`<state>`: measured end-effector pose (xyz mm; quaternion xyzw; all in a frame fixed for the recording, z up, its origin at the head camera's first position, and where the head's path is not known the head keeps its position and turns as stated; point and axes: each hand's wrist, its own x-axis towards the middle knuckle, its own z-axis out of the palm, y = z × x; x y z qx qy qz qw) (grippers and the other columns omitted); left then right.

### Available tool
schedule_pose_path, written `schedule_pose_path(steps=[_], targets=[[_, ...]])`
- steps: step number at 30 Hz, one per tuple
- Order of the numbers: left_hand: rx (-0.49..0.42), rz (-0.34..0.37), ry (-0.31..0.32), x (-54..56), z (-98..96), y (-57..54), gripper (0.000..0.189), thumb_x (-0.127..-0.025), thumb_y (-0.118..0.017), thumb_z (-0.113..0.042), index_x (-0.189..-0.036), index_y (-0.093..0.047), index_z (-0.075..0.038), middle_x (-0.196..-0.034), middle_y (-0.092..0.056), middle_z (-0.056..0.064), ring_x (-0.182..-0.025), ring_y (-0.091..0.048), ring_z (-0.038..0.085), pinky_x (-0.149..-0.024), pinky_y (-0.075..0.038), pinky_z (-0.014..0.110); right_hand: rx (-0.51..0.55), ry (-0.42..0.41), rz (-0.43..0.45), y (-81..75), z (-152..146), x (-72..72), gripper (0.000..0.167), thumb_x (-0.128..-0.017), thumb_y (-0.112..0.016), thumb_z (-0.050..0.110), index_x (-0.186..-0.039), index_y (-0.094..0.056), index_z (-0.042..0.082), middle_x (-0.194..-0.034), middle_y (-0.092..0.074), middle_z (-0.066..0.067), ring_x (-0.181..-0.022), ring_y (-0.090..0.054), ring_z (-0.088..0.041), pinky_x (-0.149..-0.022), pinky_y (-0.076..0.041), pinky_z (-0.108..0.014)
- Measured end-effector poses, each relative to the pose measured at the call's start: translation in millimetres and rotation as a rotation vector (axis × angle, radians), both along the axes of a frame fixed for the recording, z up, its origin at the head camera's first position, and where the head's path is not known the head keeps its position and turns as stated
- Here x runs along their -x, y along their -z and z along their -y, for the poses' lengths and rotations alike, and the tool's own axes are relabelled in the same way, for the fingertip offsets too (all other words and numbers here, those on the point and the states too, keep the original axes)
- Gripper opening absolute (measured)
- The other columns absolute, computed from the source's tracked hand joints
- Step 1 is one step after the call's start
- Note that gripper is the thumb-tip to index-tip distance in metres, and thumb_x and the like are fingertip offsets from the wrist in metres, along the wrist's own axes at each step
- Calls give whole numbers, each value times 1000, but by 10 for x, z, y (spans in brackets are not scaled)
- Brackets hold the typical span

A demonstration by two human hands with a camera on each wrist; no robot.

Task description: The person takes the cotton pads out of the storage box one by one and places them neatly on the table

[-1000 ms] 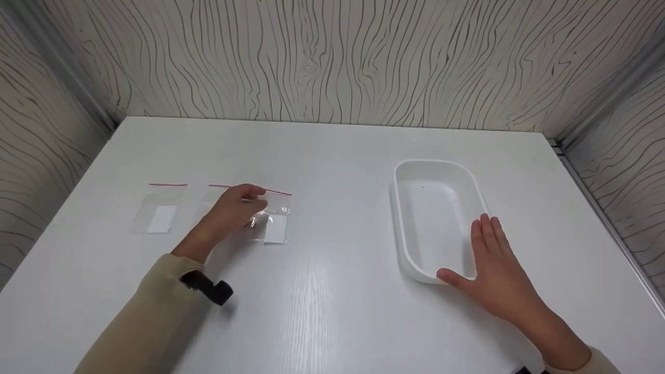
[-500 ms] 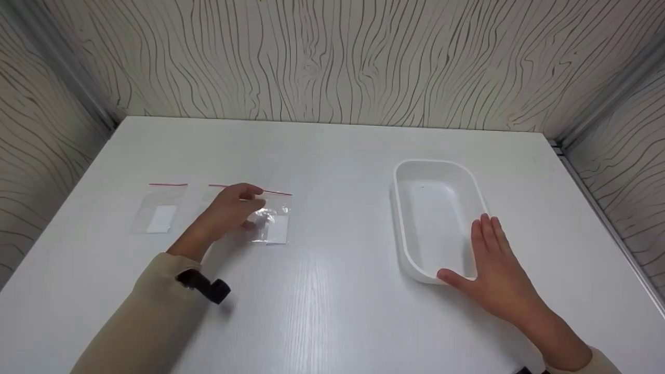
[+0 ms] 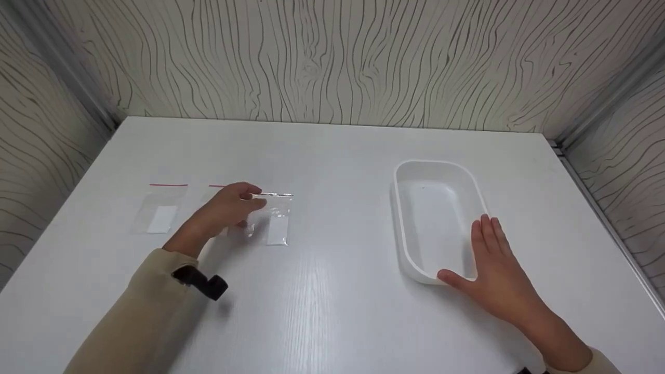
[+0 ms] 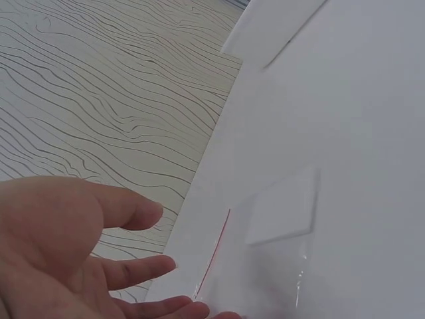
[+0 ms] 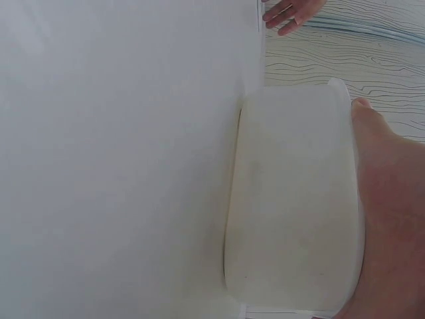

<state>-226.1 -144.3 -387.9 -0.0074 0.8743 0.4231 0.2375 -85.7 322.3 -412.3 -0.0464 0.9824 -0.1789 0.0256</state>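
Observation:
My left hand [image 3: 228, 208] is over two small clear zip bags at the left of the table. Its fingers touch the right-hand zip bag [image 3: 279, 208], which has a white label; thumb and forefinger stand apart. In the left wrist view, the fingertips are by this bag's red strip [image 4: 216, 256]. Most of the middle zip bag [image 3: 215, 186] is hidden under the hand. A third zip bag [image 3: 161, 210] lies flat further left. My right hand [image 3: 499, 275] rests with straight fingers along the right rim of a white plastic tub [image 3: 400, 228], thumb on its near rim.
The white table [image 3: 332, 156] ends at a wood-patterned panel [image 3: 322, 62] behind. Similar panels stand at both sides. A black wrist mount [image 3: 202, 283] sits at the left cuff.
My left hand has drawn slightly left and toward me. The right-hand bag's top edge has tilted, and its red strip now shows as a clear glint. The right hand has stayed still.

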Motion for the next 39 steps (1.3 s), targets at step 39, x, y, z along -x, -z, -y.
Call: schedule_pose_path(steps=[39], targets=[[36,-132,153,44,-349,-423,49,-103,-57,-28,-145,-50,-4,-152,-43,23,-139,-44,38,-111,-43,52,-50,-19,70,-206,34,64,130,-83,-66,74,-156,-3,-14,-164,-1,-35,-151,1,-51,-116,-19,-70]])
